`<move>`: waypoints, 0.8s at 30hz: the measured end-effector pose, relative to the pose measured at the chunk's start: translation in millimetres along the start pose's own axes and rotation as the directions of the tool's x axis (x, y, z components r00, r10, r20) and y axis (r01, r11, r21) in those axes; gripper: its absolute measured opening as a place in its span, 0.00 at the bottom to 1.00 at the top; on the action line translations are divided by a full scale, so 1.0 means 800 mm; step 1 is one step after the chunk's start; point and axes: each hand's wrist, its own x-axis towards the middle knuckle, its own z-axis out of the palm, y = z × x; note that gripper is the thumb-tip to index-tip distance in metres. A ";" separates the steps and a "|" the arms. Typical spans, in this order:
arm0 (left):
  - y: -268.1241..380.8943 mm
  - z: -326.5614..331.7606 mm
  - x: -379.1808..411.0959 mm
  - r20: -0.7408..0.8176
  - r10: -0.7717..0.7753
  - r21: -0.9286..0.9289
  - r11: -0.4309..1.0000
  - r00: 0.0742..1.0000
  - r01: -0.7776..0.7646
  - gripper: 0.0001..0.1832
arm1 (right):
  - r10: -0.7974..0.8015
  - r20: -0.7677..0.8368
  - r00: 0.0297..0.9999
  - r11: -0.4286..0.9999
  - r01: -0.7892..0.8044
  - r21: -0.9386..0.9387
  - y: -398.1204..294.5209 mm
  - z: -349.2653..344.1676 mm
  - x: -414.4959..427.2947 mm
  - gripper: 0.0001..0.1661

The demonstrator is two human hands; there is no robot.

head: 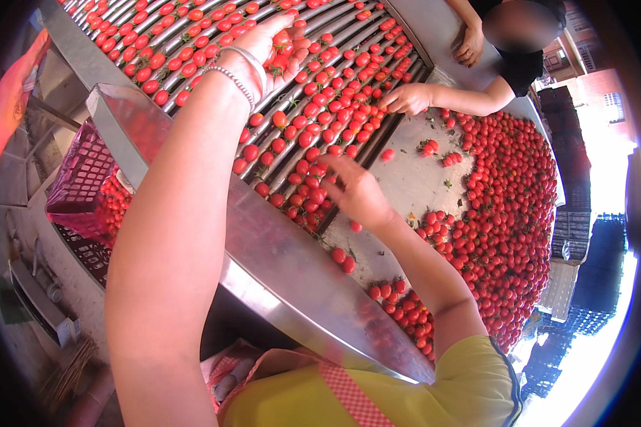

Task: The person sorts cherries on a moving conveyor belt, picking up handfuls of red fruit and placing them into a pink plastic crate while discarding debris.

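Observation:
My left hand [270,56], with bracelets at the wrist, is cupped palm up over the metal roller conveyor [320,24]. It holds several red cherry tomatoes [281,49] in the palm and curled fingers. My right hand [360,192] is at the conveyor's near right corner, fingers apart, over a cluster of cherry tomatoes [311,193]. Whether its fingertips touch them cannot be told. More tomatoes [347,115] lie in rows between the rollers, some with green calyxes.
A large heap of cherry tomatoes [507,213] lies on the metal feed table [400,176]. Across from me, a co-worker's hand [408,99] reaches tomatoes at the rollers; their other hand [470,48] rests nearby. Left stands a pink-lined crate [83,171] holding tomatoes. Dark crates [566,176] are stacked right.

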 end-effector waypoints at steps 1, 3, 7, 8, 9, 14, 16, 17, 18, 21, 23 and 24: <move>0.001 -0.001 0.001 0.015 -0.005 -0.007 1.000 1.000 0.006 0.12 | 0.001 0.001 1.000 1.000 -0.001 -0.001 -0.008 0.001 -0.002 0.26; -0.001 -0.002 0.004 0.022 -0.008 -0.006 1.000 1.000 0.008 0.12 | 0.152 0.409 0.900 0.988 -0.147 -0.044 -0.034 0.008 -0.010 0.24; 0.001 -0.002 0.006 0.033 -0.001 0.014 1.000 0.999 0.001 0.12 | 0.244 0.503 0.829 0.966 -0.162 -0.201 -0.027 0.043 -0.027 0.21; 0.000 0.000 0.007 0.022 -0.007 0.006 1.000 1.000 0.007 0.12 | 0.203 0.469 0.859 0.979 -0.169 -0.115 -0.020 0.043 -0.029 0.21; 0.000 -0.001 0.007 0.021 -0.008 0.003 1.000 1.000 0.008 0.12 | 0.169 0.435 0.884 0.984 -0.174 -0.030 -0.017 0.040 -0.029 0.20; 0.001 -0.002 0.002 0.060 -0.055 0.105 0.993 0.997 0.048 0.13 | 0.231 0.349 0.908 0.962 -0.267 0.057 -0.021 -0.025 0.002 0.21; 0.000 0.011 -0.011 0.123 -0.099 0.262 0.963 0.987 0.064 0.13 | 0.270 0.322 0.907 0.939 -0.322 0.119 -0.030 -0.053 0.018 0.20; -0.005 0.012 -0.007 0.110 -0.136 0.445 0.893 0.985 0.073 0.14 | 0.291 0.254 0.923 0.901 -0.353 0.252 -0.034 -0.061 0.025 0.19; -0.008 0.016 -0.010 0.172 -0.213 0.550 0.831 0.962 0.085 0.14 | 0.322 0.183 0.929 0.847 -0.369 0.381 -0.037 -0.069 0.032 0.17; -0.019 0.026 -0.019 0.187 -0.387 0.828 0.557 0.903 0.067 0.15 | 0.331 -0.105 0.938 0.765 -0.202 0.611 -0.047 -0.082 0.054 0.15; -0.022 0.026 -0.024 0.159 -0.425 0.906 0.422 0.891 0.039 0.15 | 0.354 -0.162 0.921 0.749 -0.176 0.639 -0.044 -0.082 0.065 0.14; -0.020 0.027 -0.029 0.171 -0.452 0.913 0.407 0.875 0.032 0.15 | 0.373 -0.206 0.905 0.720 -0.142 0.679 -0.042 -0.079 0.070 0.13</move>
